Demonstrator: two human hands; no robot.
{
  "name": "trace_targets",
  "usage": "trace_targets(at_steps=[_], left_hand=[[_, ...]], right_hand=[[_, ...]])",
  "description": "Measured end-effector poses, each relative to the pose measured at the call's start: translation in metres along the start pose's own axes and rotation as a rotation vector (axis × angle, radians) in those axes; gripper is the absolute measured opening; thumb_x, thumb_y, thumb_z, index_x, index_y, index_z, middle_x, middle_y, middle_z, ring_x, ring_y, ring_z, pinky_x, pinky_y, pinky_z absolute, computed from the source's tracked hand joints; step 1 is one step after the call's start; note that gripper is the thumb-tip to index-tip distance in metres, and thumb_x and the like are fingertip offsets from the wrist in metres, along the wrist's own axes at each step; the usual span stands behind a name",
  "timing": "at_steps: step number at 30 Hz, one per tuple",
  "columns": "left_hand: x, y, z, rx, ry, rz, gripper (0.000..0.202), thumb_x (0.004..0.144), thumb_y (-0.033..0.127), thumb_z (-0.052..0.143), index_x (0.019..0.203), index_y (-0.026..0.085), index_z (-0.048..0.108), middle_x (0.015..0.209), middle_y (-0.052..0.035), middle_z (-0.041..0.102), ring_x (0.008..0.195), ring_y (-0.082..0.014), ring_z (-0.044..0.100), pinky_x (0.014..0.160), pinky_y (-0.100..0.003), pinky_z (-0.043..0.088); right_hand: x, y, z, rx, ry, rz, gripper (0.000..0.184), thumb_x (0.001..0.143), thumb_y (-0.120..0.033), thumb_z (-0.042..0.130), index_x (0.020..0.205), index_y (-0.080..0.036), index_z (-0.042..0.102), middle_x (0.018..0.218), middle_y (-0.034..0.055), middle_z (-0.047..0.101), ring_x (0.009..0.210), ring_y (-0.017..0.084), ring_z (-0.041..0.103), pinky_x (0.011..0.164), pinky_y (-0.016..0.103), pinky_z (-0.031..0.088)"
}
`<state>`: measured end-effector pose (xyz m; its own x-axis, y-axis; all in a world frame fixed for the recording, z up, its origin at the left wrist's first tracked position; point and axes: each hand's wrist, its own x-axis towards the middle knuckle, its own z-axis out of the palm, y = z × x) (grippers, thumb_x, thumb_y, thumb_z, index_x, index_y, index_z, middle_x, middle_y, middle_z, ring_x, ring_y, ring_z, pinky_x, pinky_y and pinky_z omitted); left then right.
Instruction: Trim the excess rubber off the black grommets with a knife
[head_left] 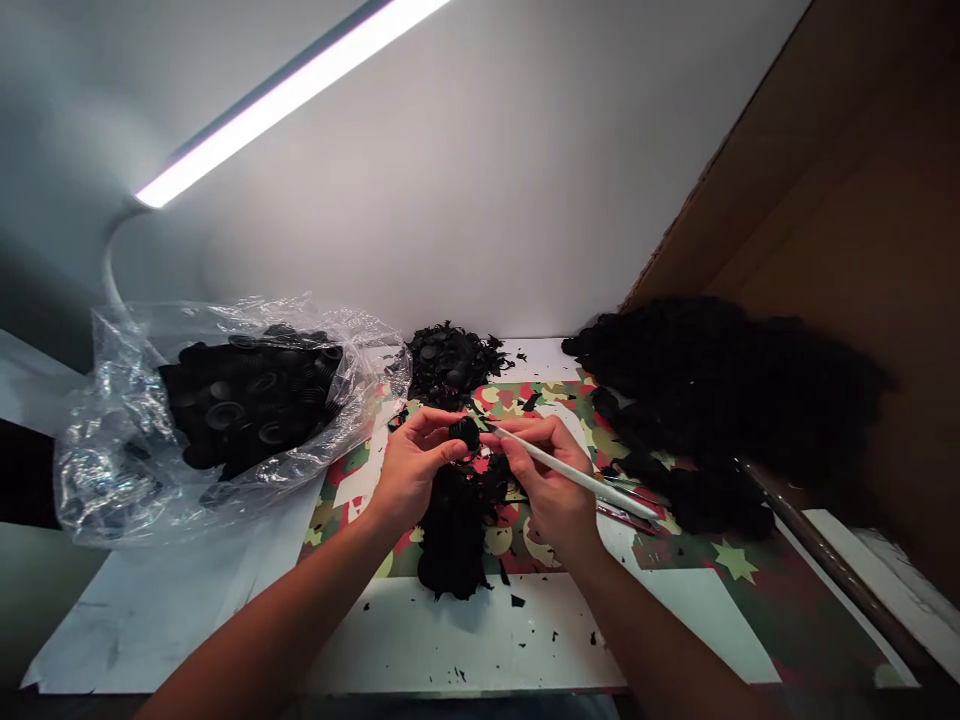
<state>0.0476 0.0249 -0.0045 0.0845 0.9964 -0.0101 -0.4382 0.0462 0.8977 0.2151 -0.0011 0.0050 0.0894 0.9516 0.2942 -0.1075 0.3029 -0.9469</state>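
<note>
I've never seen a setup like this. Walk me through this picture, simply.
There is no machine here: these are a person's two bare hands, seen from a camera worn on the head, looking forward and down. The left hand holds a small, round, ridged black piece. The right hand grips a slim white tool, its tip end near that piece; whether they touch is hard to tell.

Below the hands lies a black pile on a patterned sheet. To the left, a clear bag holds many black parts. A dark heap sits to the right, and a lit lamp hangs above.
</note>
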Motion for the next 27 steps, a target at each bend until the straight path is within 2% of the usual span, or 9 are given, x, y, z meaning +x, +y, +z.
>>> trace_targets(at_steps=[3, 9, 14, 19, 22, 25, 27], left_hand=[[0.0001, 0.0004, 0.0, 0.003, -0.014, 0.029, 0.025, 0.066, 0.024, 0.089, 0.086, 0.018, 0.074, 0.103, -0.0048, 0.074, 0.088, -0.0162, 0.069, 0.077, -0.027, 0.058], [0.0015, 0.0002, -0.0018, 0.017, -0.035, 0.03, 0.024, 0.07, 0.024, 0.087, 0.089, 0.019, 0.074, 0.097, -0.0036, 0.074, 0.084, -0.0145, 0.068, 0.076, -0.026, 0.058], [0.0016, 0.0001, -0.0021, 0.009, -0.042, 0.016, 0.023, 0.07, 0.023, 0.087, 0.088, 0.019, 0.074, 0.092, -0.0022, 0.073, 0.082, -0.0138, 0.068, 0.074, -0.025, 0.058], [0.0011, 0.0008, -0.0005, 0.018, -0.042, 0.012, 0.024, 0.069, 0.024, 0.088, 0.088, 0.019, 0.074, 0.089, -0.0019, 0.074, 0.08, -0.0133, 0.068, 0.074, -0.025, 0.057], [0.0008, 0.0004, -0.0009, 0.025, -0.041, 0.013, 0.024, 0.07, 0.025, 0.088, 0.089, 0.019, 0.074, 0.089, -0.0024, 0.074, 0.08, -0.0134, 0.067, 0.074, -0.025, 0.056], [0.0009, -0.0012, -0.0021, 0.034, -0.032, 0.01, 0.026, 0.069, 0.025, 0.088, 0.09, 0.019, 0.073, 0.089, -0.0029, 0.074, 0.081, -0.0143, 0.067, 0.073, -0.025, 0.055], [0.0012, -0.0034, -0.0025, 0.058, -0.012, 0.028, 0.026, 0.069, 0.025, 0.088, 0.089, 0.019, 0.073, 0.09, -0.0026, 0.073, 0.082, -0.0145, 0.067, 0.073, -0.024, 0.054]], right_hand=[[-0.0002, 0.0031, 0.0002, -0.104, -0.075, -0.047, 0.02, 0.092, -0.032, 0.066, 0.076, -0.022, 0.061, 0.107, 0.0056, 0.074, 0.097, 0.022, 0.071, 0.088, 0.037, 0.054], [-0.0011, 0.0011, -0.0013, -0.196, -0.15, -0.042, 0.019, 0.094, -0.03, 0.061, 0.078, -0.023, 0.057, 0.115, 0.004, 0.075, 0.096, 0.02, 0.071, 0.085, 0.034, 0.053], [-0.0026, -0.0003, -0.0011, -0.214, -0.163, -0.036, 0.019, 0.096, -0.032, 0.059, 0.079, -0.023, 0.057, 0.116, 0.0046, 0.075, 0.099, 0.021, 0.07, 0.084, 0.034, 0.051], [-0.003, 0.0028, -0.0019, -0.174, -0.165, -0.023, 0.019, 0.098, -0.035, 0.056, 0.083, -0.023, 0.057, 0.116, 0.0054, 0.075, 0.08, 0.018, 0.068, 0.077, 0.033, 0.05], [-0.0028, 0.0025, -0.0025, -0.238, -0.159, -0.024, 0.021, 0.098, -0.036, 0.056, 0.081, -0.024, 0.058, 0.114, 0.0044, 0.075, 0.087, 0.019, 0.068, 0.081, 0.035, 0.049], [-0.0034, 0.0008, -0.0011, -0.347, -0.157, -0.073, 0.02, 0.098, -0.036, 0.056, 0.082, -0.025, 0.059, 0.112, 0.0032, 0.076, 0.093, 0.021, 0.068, 0.085, 0.038, 0.047], [-0.0049, 0.0002, 0.0019, -0.444, -0.153, -0.169, 0.017, 0.099, -0.032, 0.056, 0.084, -0.025, 0.061, 0.111, 0.0029, 0.076, 0.094, 0.022, 0.068, 0.087, 0.039, 0.044]])
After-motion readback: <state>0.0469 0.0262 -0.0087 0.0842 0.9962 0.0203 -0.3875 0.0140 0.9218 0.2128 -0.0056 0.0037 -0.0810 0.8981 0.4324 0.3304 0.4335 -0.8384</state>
